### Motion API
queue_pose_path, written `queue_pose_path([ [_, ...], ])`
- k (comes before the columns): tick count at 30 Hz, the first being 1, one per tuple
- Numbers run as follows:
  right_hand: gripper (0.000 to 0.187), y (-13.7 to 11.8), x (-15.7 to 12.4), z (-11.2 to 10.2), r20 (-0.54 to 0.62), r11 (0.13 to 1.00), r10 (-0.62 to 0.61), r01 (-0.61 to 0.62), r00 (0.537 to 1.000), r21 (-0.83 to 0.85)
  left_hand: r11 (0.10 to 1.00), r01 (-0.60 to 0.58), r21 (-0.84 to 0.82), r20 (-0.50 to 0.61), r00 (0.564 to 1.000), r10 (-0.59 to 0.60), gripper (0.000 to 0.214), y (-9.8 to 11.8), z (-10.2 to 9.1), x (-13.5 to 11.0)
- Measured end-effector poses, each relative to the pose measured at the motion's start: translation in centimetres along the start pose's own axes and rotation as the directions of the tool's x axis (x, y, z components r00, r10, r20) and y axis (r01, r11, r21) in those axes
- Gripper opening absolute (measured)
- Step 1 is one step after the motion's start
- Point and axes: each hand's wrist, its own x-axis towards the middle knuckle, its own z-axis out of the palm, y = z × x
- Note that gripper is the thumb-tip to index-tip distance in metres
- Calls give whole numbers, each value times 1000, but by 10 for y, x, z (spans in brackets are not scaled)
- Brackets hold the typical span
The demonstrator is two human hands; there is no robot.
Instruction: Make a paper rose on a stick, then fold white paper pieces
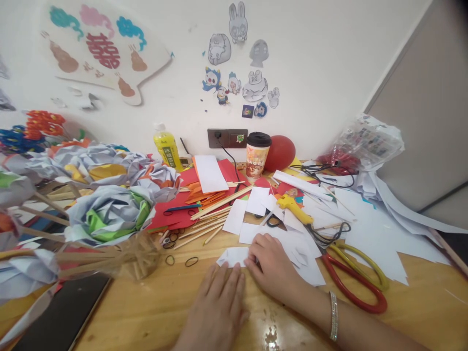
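On the wooden table, a small folded piece of white paper (233, 255) with a slanted left end lies in front of me. My left hand (218, 302) is flat, its fingers stretched out and their tips at the paper's lower edge. Curled at the paper's right end, my right hand (273, 267) has thumb and fingers closed on it; part of the paper is hidden there. White sheets (307, 248) lie beside and beyond my right hand. To its right are scissors (356, 282) with red and yellow handles and a yellow glue gun (295, 209).
Folded paper flowers (109, 214) on sticks crowd the left, near a dark flat device (62, 312). Wooden sticks (208, 222), black rubber bands (191, 262) and red paper (164, 214) lie mid-table. A lidded cup (257, 158), yellow bottle (167, 148) and red balloon (281, 152) stand by the wall.
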Motion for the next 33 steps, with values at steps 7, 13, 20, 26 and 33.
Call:
queue_pose_path([
  [7, 13, -1, -1, 0, -1, 1000, -12, 12, 1000, -15, 998, 32, -48, 101, 994, -27, 29, -7, -1, 0],
  [13, 13, 0, -2, 3, 5, 998, -22, 22, 1000, -59, 997, 68, -47, 132, 989, -62, 28, -5, -4, 2],
  [20, 15, -1, -2, 5, -2, 992, -38, 37, 999, -120, 999, 42, -23, 115, 993, -39, 29, -7, -6, 4],
  [26, 16, -1, -3, 8, -27, 993, -14, 11, 1000, -120, 996, 78, -30, 157, 985, -73, 33, -6, -6, 3],
  [33, 10, -1, -3, 3, -49, 997, 78, -79, 996, -16, 998, 54, -26, 63, 997, -52, 36, -10, -2, -4],
])
